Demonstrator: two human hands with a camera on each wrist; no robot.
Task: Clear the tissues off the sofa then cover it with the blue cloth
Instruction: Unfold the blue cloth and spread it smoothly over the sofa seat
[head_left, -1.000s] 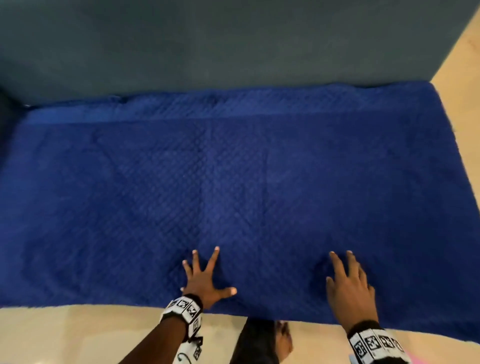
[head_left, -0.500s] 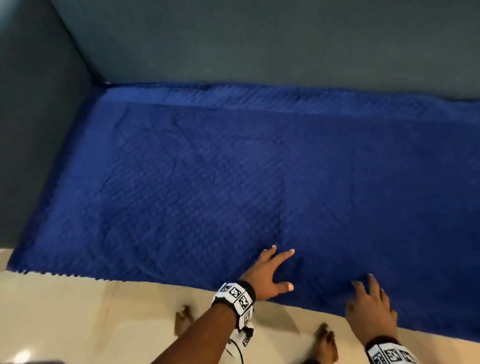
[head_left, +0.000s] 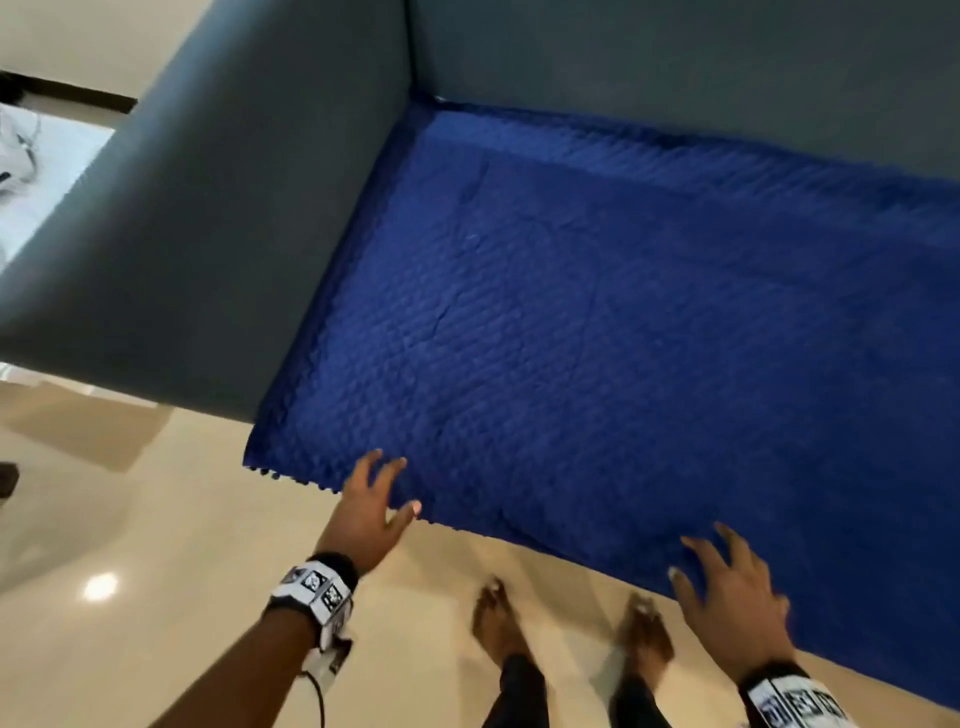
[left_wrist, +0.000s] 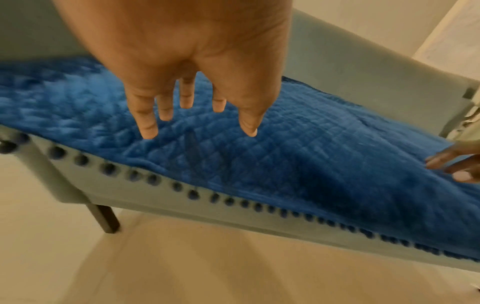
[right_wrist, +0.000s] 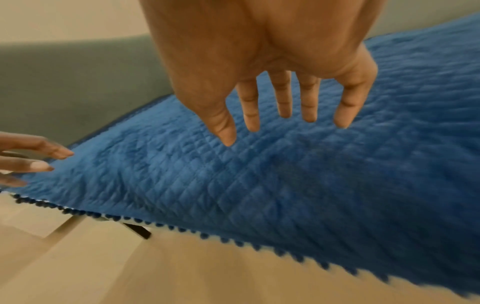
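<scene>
Both hands splayed, holding nothing, left hand (head_left: 370, 506) and right hand (head_left: 730, 597) over the blue quilted cloth (head_left: 597, 332); we should sweep flat palms outward along the sofa (head_left: 208, 234) front edge; judged nearly done.

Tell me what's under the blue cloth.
The blue cloth lies on the sofa seat; its grey front rail shows below the fringe. The seat surface itself is covered, unseen.

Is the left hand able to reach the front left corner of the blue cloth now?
Probably yes. The left hand is open at the front edge of the blue cloth, beside that corner, and nothing lies between them; the right hand is farther along the edge.
</scene>
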